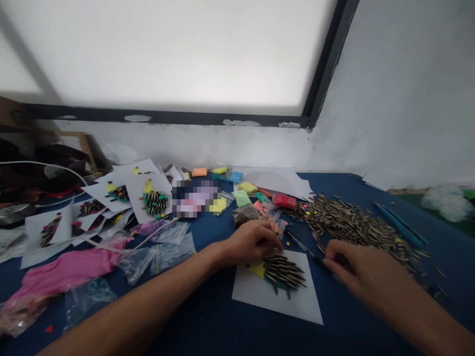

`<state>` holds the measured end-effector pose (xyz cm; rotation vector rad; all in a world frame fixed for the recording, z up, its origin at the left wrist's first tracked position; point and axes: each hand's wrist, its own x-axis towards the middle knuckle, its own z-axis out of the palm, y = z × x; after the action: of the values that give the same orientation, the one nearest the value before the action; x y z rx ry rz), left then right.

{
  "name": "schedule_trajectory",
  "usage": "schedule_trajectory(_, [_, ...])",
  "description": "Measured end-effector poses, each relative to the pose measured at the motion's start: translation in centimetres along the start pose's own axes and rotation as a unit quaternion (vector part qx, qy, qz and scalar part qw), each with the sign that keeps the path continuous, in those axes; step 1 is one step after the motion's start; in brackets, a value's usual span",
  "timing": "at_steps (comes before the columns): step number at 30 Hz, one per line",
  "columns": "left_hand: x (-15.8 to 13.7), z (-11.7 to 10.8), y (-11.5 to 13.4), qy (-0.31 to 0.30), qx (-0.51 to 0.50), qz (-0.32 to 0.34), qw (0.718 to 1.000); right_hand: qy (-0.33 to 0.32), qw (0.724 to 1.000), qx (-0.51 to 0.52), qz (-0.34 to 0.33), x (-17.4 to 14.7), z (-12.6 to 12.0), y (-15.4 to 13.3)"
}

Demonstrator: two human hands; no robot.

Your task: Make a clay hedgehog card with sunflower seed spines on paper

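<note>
A hedgehog picture sits on a white paper card [278, 304]; its body of striped sunflower seeds [285, 271] is layered like spines, with a yellow clay head [257, 269]. My left hand [252, 242] rests over the card's upper left edge, by the head, fingers curled inward and their tips hidden. To the right of the card, my right hand [349, 264] is closed in a pinch; whatever it may hold is too small to make out. Under or beside its fingertips lies a dark pen-like tool [302, 244], pointing toward the left hand.
A heap of sunflower seeds [345, 220] spreads behind my right hand, with blue tweezers [401, 225] beyond. Coloured clay packs, among them a red one [284, 201], lie at the back. Several seed-picture cards [151, 198], pink cloth-like material [70, 269] and plastic bags [172, 252] cover the left.
</note>
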<state>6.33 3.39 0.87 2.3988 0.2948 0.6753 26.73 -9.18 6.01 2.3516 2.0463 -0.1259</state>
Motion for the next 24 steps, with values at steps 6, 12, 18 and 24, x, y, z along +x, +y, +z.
schedule_trajectory(6, [0.0, 0.3, -0.3, 0.013, -0.001, 0.004, 1.000, 0.018, 0.995, -0.054, 0.079, 1.0, -0.4, 1.8])
schedule_trajectory(12, [0.0, 0.5, -0.6, 0.015, 0.003, 0.004, 1.000, 0.033, 0.996, -0.030, 0.078, 1.3, -0.6, 2.6])
schedule_trajectory(18, [-0.1, 0.6, -0.8, 0.031, -0.012, 0.029, 0.999, 0.030, 0.997, -0.039, 0.055, 1.7, 0.6, 3.6])
schedule_trajectory(24, [0.0, 0.5, -0.7, 0.031, -0.012, 0.030, 0.999, 0.042, 0.997, -0.050, 0.034, 2.2, 1.5, 3.8])
